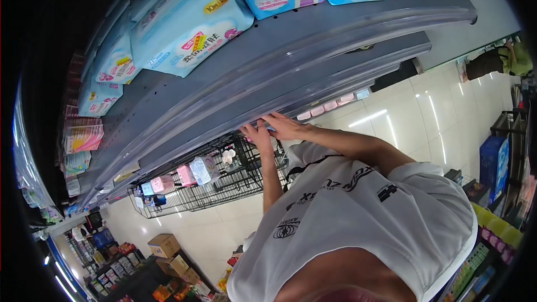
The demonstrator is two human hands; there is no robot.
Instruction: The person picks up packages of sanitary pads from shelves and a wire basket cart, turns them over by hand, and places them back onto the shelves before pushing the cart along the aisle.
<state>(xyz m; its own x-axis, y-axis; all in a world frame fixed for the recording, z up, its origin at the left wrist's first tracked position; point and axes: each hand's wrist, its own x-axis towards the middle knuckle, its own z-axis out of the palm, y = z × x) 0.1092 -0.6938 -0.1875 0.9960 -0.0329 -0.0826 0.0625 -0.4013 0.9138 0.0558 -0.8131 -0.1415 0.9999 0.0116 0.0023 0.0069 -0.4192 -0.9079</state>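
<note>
Lower shelf [240, 106]: my left hand [259, 136] and right hand [286, 127] meet at its edge, fingers half-curled, grip unclear; seemingly part done, packs [193, 31] above, others left in the wire cart [229, 190].

My feed shows shiny plastic shelf edging [274, 67] at 12 o'clock, glossy packs [193, 28] at 11, matt cloth shirt [347, 223] at 5.

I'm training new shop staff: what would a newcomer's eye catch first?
Probably the large blue packs on the shelf along the top. Next comes the white shirt filling the lower centre. Between them, the hands sit close together, a black wire basket at their lower left.
</note>
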